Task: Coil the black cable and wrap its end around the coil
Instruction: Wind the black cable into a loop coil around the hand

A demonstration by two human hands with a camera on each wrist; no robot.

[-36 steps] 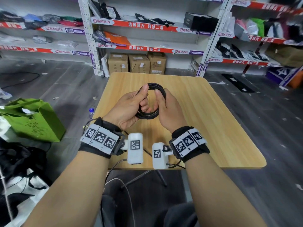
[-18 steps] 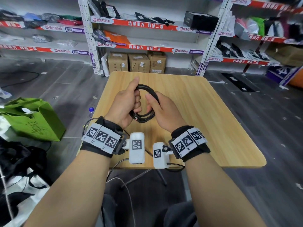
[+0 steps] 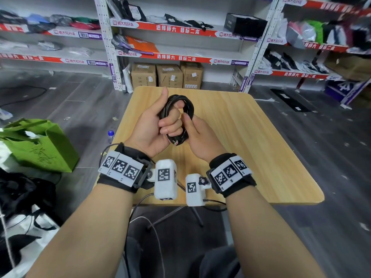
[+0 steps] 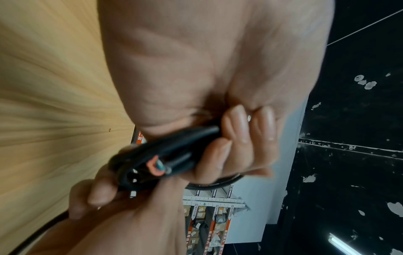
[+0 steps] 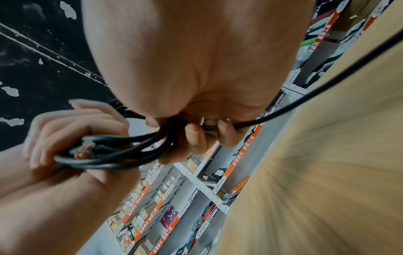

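Black cable point(image 3: 181, 109): lying coiled in several loops, held in air above wooden table point(image 3: 251, 137), between both hands. Coil's long axis running away from body; cut end point(image 4: 156, 166) showing orange and teal cores, sitting at near, lower side. Left hand point(image 3: 154, 127) curling fingers through loops, thumb raised. Right hand point(image 3: 197, 135) pinching strands on coil's right side; one loose strand point(image 5: 327, 84) trailing off past it. Jacket: smooth, rubbery, round. Judgement: end nearer left palm; wrapping not yet done.
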